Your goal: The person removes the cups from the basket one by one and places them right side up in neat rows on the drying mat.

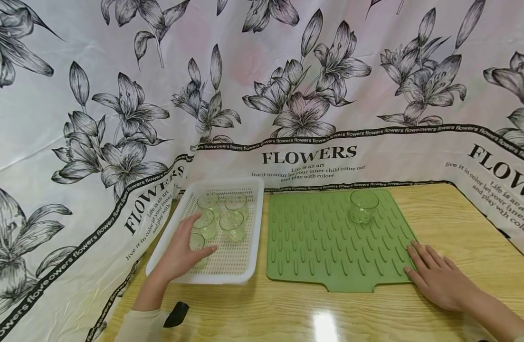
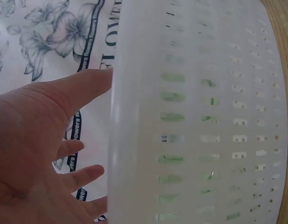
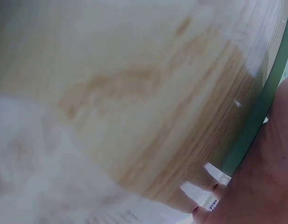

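Nearest the camera, low at the left of the frame, your pale sleeve (image 1: pixel 142 325) leads up to your left hand (image 1: pixel 178 251), with a small black object (image 1: pixel 176 314) just beside the cuff. Your left thumb and fingers stand apart, arched about the front-left glass (image 1: pixel 197 242); whether they touch it, you cannot tell from these views. That glass sits in a white perforated basket (image 1: pixel 255 232), left of centre, where the four other glasses (image 1: pixel 232 222) stand close together behind and to its right. From your left wrist, you see the fingers spread at the basket's outer wall, some fingertips hidden behind it.

Just right of the basket, in the middle of the frame, you have a green ridged mat (image 1: pixel 304 237) with a tab on its near edge. One clear glass (image 1: pixel 364 207) stands alone on the mat's upper right part. Your right hand (image 1: pixel 441 280), at the lower right, lies palm down with its fingers extended and holds nothing, the fingertips at the mat's right edge.

Beneath all this is the wood-grained desk (image 1: pixel 253 313). Beyond it, a white cloth (image 1: pixel 304 114) printed with black lilies and the word FLOWERS fills the upper frame and the left side.
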### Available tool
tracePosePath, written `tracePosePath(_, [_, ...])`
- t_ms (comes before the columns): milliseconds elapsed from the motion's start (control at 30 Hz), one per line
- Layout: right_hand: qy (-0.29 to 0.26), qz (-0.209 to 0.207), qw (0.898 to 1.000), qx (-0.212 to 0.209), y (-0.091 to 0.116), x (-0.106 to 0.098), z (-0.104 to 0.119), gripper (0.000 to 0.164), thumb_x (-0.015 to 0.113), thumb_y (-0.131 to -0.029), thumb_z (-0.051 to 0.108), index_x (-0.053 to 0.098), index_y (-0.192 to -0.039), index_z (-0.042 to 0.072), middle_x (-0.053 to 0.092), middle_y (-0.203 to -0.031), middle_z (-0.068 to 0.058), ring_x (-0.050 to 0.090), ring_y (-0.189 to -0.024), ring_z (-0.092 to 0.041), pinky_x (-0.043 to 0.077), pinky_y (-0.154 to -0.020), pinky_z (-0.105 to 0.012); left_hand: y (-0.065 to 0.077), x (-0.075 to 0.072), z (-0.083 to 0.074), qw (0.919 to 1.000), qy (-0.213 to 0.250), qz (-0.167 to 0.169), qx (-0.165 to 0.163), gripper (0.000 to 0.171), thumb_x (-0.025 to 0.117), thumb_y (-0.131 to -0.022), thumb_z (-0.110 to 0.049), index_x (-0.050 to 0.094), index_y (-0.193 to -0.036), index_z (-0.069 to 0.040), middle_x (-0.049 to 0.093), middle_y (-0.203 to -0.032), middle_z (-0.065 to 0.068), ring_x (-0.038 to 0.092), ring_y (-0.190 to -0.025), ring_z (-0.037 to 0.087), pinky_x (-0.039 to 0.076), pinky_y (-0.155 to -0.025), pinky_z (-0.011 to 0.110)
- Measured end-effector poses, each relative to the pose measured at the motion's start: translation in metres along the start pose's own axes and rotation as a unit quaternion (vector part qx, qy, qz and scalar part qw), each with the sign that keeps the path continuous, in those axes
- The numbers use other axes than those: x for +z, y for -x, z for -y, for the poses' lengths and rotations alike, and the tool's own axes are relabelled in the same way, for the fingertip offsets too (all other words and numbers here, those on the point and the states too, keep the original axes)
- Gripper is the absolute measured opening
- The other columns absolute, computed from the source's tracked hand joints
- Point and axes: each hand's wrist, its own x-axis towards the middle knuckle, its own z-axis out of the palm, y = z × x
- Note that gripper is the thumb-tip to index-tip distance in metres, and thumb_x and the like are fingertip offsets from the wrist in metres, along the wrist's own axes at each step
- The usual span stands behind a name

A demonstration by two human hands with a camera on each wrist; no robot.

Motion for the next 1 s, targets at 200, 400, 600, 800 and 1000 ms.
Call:
tracePosePath(200, [-0.002, -0.002, 1.0, -0.002, 0.0, 0.001, 0.0, 0.071, 0.035, -0.112, 0.043, 0.024, -0.157, -0.011, 0.018, -0.163, -0.035, 0.013, -0.146, -0.06, 0.015, -0.108, -0.08, 0.002, 0.0, 0.007, 0.9997, 0.003, 0.016, -0.016, 0.095, 0.083, -0.087, -0.031, 0.026, -0.16, -0.007, 0.024, -0.163, 0.025, 0.025, -0.148, 0.049, 0.03, -0.113, 0.071])
tracePosePath(400, [0.0, -0.004, 1.0, -0.002, 0.0, 0.002, 0.0, 0.071, 0.036, -0.111, 0.043, 0.025, -0.156, -0.011, 0.019, -0.162, -0.035, 0.015, -0.145, -0.061, 0.015, -0.108, -0.08, 0.003, 0.0, 0.011, 0.9996, -0.001, 0.019, -0.021, 0.095, 0.083, -0.087, -0.029, 0.026, -0.159, -0.006, 0.025, -0.162, 0.026, 0.027, -0.147, 0.049, 0.031, -0.113, 0.071])
tracePosePath(600, [-0.001, -0.004, 1.0, 0.0, -0.001, 0.001, 0.0, 0.071, 0.035, -0.112, 0.043, 0.023, -0.157, -0.011, 0.018, -0.163, -0.035, 0.013, -0.146, -0.061, 0.014, -0.108, -0.08, 0.002, -0.001, 0.014, 0.9994, -0.003, 0.025, -0.026, 0.095, 0.083, -0.087, -0.029, 0.026, -0.159, -0.004, 0.026, -0.161, 0.027, 0.028, -0.146, 0.05, 0.033, -0.113, 0.069])
tracePosePath(800, [-0.009, -0.002, 1.0, 0.002, 0.0, 0.0, 0.0, 0.071, 0.035, -0.112, 0.043, 0.022, -0.158, -0.01, 0.016, -0.163, -0.035, 0.011, -0.146, -0.06, 0.012, -0.109, -0.08, 0.003, -0.003, 0.019, 0.9989, -0.014, 0.023, -0.038, 0.094, 0.083, -0.087, -0.03, 0.028, -0.158, -0.003, 0.027, -0.161, 0.028, 0.028, -0.146, 0.051, 0.032, -0.113, 0.069])
tracePosePath(1000, [-0.009, -0.002, 1.0, 0.003, 0.0, 0.0, 0.001, 0.071, 0.035, -0.112, 0.043, 0.021, -0.158, -0.01, 0.015, -0.163, -0.035, 0.011, -0.146, -0.061, 0.012, -0.109, -0.08, 0.005, -0.004, 0.021, 0.9986, -0.01, 0.02, -0.049, 0.094, 0.083, -0.087, -0.028, 0.028, -0.158, -0.002, 0.028, -0.159, 0.029, 0.028, -0.145, 0.051, 0.03, -0.114, 0.069])
